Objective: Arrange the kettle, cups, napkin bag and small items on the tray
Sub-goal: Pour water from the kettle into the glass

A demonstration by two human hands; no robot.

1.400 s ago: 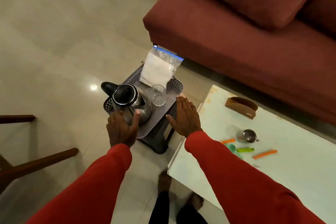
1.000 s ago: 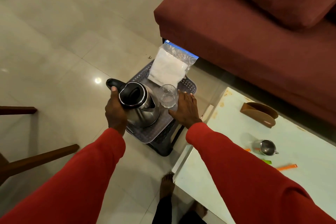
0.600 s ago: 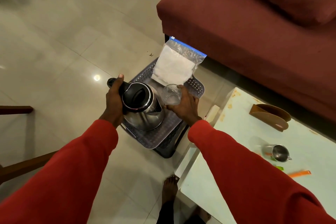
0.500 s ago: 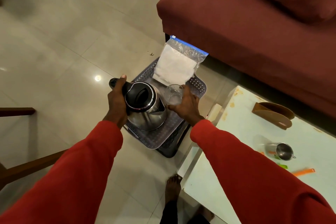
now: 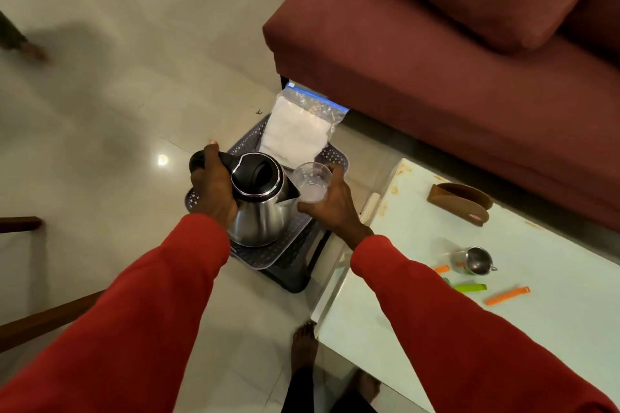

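Hands have closed: left hand (image 5: 214,191) now grips the steel kettle (image 5: 260,201)'s black handle, right hand (image 5: 330,201) holds the clear plastic cup (image 5: 312,182); rearranging on the grey perforated tray (image 5: 288,246) begins.

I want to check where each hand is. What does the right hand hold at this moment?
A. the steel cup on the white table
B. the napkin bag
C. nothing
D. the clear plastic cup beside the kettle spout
D: the right hand curls round the clear plastic cup, next to the spout of the kettle that the left hand grips by its handle.
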